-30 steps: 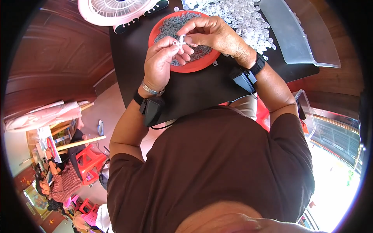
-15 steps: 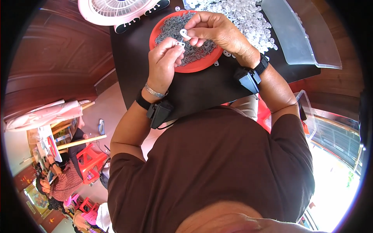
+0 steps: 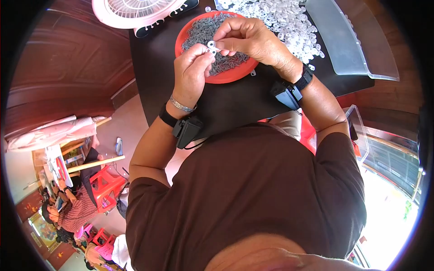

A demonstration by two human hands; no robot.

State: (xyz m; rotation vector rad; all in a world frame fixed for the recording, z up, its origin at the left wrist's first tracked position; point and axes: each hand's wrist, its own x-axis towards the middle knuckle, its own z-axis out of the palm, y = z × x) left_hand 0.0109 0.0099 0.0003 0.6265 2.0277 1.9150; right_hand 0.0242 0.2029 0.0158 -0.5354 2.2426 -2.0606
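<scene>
Over the red basin [image 3: 235, 77], my two hands meet at their fingertips. A small white plastic piece with holes [image 3: 213, 52] is pinched between the thumb and fingers of my left hand [image 3: 191, 68]. My right hand [image 3: 255, 44] pinches another white plastic piece with a round hole [image 3: 211, 44], which is right against the first one. Many small grey pieces shaped like screws or wall plugs [image 3: 199, 34] fill the basin below. Fingers partly cover both white pieces, so how they join cannot be made out.
A heap of white plastic pieces [image 3: 289, 29] spreads on the black table [image 3: 226, 101] beyond the basin, with a translucent plastic tray [image 3: 334, 43] right of it. A pink fan [image 3: 135, 20] stands at far left. Another person in a striped top [image 3: 81, 203] sits by red stools [image 3: 106, 189].
My right hand has moved slightly down and left, bringing its white piece against the one in my left hand. The left hand has hardly moved.
</scene>
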